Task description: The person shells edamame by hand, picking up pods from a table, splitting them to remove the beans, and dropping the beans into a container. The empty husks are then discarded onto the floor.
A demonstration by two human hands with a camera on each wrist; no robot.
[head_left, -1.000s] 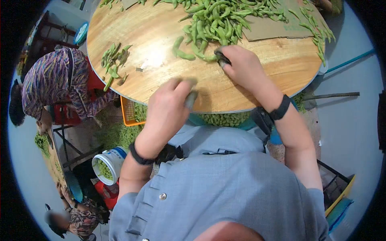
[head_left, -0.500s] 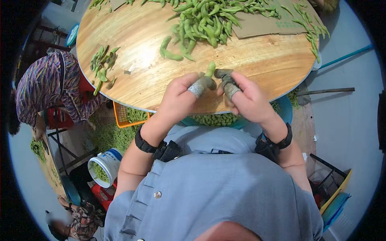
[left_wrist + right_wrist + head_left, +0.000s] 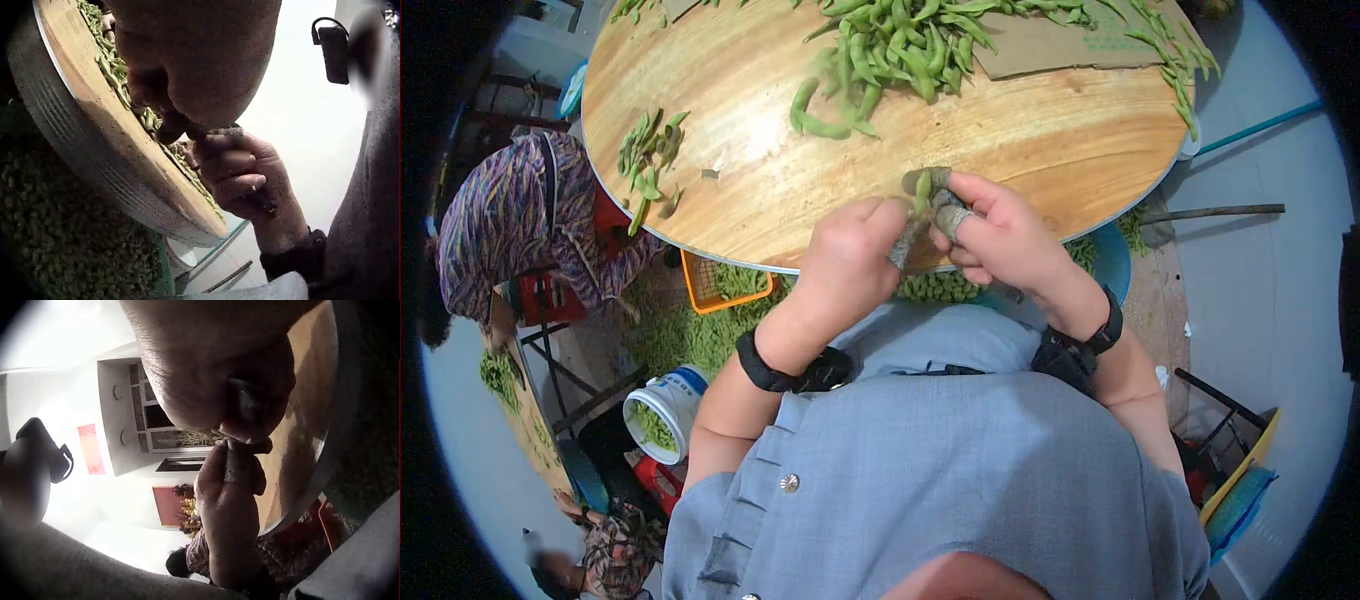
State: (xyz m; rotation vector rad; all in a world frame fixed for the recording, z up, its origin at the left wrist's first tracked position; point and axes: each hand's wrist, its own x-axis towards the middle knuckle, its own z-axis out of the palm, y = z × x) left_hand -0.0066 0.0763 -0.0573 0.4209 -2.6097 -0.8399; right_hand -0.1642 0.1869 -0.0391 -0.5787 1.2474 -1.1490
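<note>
Close to the near edge of the round wooden table (image 3: 1040,125), my two hands meet over one green soybean pod (image 3: 922,192). My left hand (image 3: 855,245) has its fingers curled and pinches the pod's lower part, with silvery tape on the thumb. Grey wrapping covers the thumb and forefinger of my right hand (image 3: 1012,238), which pinches the same pod from the other side. In the right wrist view the fingertips of the left hand (image 3: 228,494) touch those of the right. A heap of pods (image 3: 895,50) lies farther back on the table.
Below the table edge, a blue basin (image 3: 1112,262) holds shelled beans (image 3: 940,288). Discarded pods (image 3: 645,155) lie at the table's left, cardboard (image 3: 1050,55) at the back. An orange basket (image 3: 698,285) and a white bucket (image 3: 685,395) stand left. Two people work at left.
My right hand has come back from the heap and both hands have come together around a pod. Since half a second ago the left hand has closed in, hiding more of the pod.
</note>
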